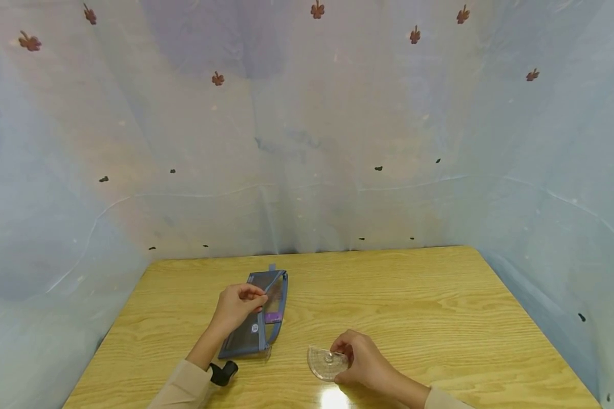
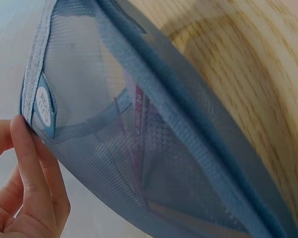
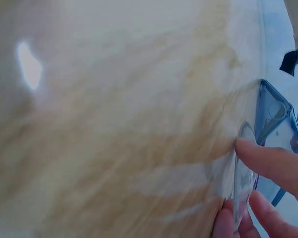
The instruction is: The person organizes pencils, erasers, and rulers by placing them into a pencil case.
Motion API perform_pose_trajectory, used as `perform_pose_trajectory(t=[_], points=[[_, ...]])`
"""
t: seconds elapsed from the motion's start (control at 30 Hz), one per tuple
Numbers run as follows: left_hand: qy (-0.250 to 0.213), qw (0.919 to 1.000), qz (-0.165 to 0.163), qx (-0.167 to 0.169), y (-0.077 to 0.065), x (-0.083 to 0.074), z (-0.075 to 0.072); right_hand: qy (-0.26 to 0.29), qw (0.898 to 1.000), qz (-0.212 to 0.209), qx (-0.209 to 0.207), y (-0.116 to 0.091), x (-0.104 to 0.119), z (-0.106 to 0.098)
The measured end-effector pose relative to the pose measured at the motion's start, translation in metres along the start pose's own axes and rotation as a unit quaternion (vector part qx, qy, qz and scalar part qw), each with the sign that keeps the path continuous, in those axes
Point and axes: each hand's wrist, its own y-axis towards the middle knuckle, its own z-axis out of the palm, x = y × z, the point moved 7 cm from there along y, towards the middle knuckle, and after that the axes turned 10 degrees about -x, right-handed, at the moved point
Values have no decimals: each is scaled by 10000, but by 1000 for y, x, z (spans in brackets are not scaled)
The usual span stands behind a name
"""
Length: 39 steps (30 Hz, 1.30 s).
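Note:
A blue mesh zip pouch (image 1: 243, 335) lies on the left half of the table, its mouth spread apart. My left hand (image 1: 237, 307) pinches the pouch's edge between thumb and fingers, lifting that side; the left wrist view shows the grip beside a small round label (image 2: 43, 106). Through the mesh, a purple strip (image 2: 139, 114) and clear straight-edged pieces show inside. To the right of the pouch, my right hand (image 1: 360, 360) holds a clear half-round protractor (image 1: 324, 363) by its right end, thumb on the near edge and fingers at the far one, close over the table.
The wood-grain table (image 1: 414, 307) extends back to a pale hanging curtain (image 1: 307, 125) that also encloses both sides. A black strap (image 1: 224, 373) sits at my left wrist. Light glares off the table's near edge below the protractor.

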Motion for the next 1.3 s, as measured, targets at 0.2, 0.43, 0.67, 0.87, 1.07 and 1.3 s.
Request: perform_pose_trajectory(t=[0.2, 0.43, 0.67, 0.87, 1.07, 1.3], points=[[48, 10000, 18, 1, 1, 1, 0, 476, 9982, 227, 293, 3, -6, -3], [15, 10000, 23, 28, 1, 2, -1, 869, 9940, 449, 494, 6, -11, -8], [24, 10000, 20, 24, 1, 2, -2, 1529, 9821, 950, 556, 10, -20, -13], [52, 10000, 3, -18, 1, 2, -2, 1904, 9738, 1105, 567, 13, -22, -17], [33, 10000, -32, -23, 2, 3, -2, 2351, 9601, 1370, 637, 14, -25, -18], [32, 10000, -39, -15, 2, 2, -1, 2847, 9420, 1661, 631, 16, -30, -18]])
